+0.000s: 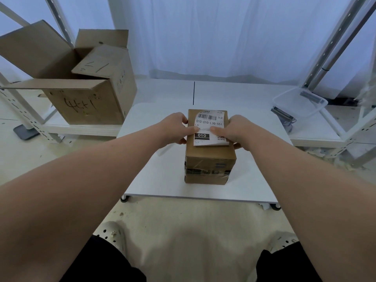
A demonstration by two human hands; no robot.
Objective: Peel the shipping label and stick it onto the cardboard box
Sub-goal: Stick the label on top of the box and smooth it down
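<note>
1. Head view showed your left hand [176, 127] and right hand [234, 130] on either side of the small cardboard box [209, 159], which stood in the middle of the low white table [162, 169], straight ahead of you.
2. The shipping label [209, 127] lay on the box's top face, its long axis running away from you, barcode end far, black "010" block near. Both hands were equally close to it, one at each long edge.
3. Neither hand was closed into a pinch: your fingers were spread, with a fingertip of each pressed flat on the label near its middle, and the rest wrapped loosely at the box's sides.
4. The label's near edge looked slightly lifted and skewed against the box edge, so I judged it only partly stuck; the next move would turn on smoothing toward you, along that long axis.
5. The table was smooth and white, on castors, with bare space all round the box.
6. Around you: a large open carton [81, 84] on the shelf to your left, a clear plastic tub [301, 102] on the shelf to your right, metal racking and white curtains behind.
</note>
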